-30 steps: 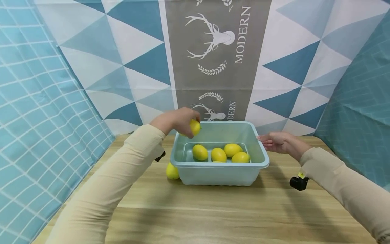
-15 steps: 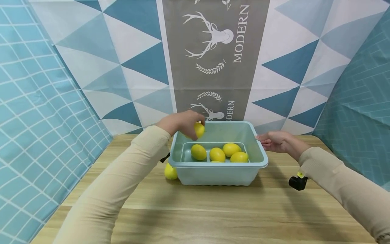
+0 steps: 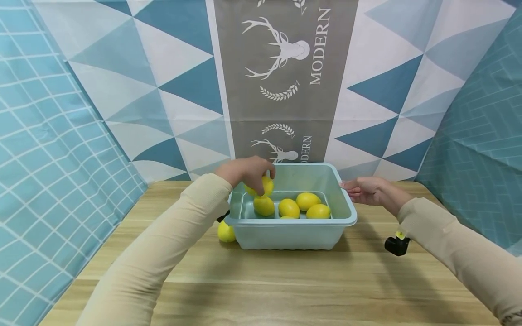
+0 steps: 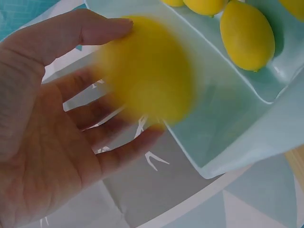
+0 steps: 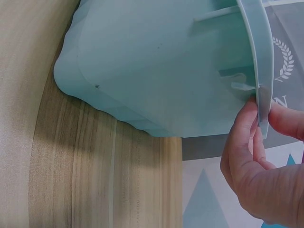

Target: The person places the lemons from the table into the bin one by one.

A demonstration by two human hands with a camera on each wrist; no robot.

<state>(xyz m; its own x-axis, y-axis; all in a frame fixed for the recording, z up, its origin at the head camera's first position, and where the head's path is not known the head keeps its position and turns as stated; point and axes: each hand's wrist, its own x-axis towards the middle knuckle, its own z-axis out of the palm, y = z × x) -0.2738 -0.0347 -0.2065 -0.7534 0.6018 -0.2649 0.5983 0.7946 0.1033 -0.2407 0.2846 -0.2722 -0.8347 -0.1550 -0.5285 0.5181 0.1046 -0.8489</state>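
A pale blue-green plastic basin (image 3: pixel 291 233) stands on the wooden table, with several yellow lemons (image 3: pixel 288 208) on its floor. Inside its left side, my left hand (image 3: pixel 249 173) hangs palm down, its fingers loosened around a lemon (image 4: pixel 152 71). In the left wrist view that lemon is blurred while the spread fingers and straight thumb are sharp. My right hand (image 3: pixel 364 190) pinches the basin's right rim (image 5: pixel 264 52), thumb on one side and fingers on the other. Another lemon (image 3: pixel 226 231) sits outside, at the basin's left front corner.
The table (image 3: pixel 261 290) stretches in front of the basin. A patterned cloth (image 3: pixel 175 90) covers the back wall, and blue sheets hang at both sides. A black wrist camera (image 3: pixel 396 246) juts below the right sleeve.
My left hand has come right and down into the basin with the lemon, and its fingers have loosened. My right hand keeps its pinch on the rim.
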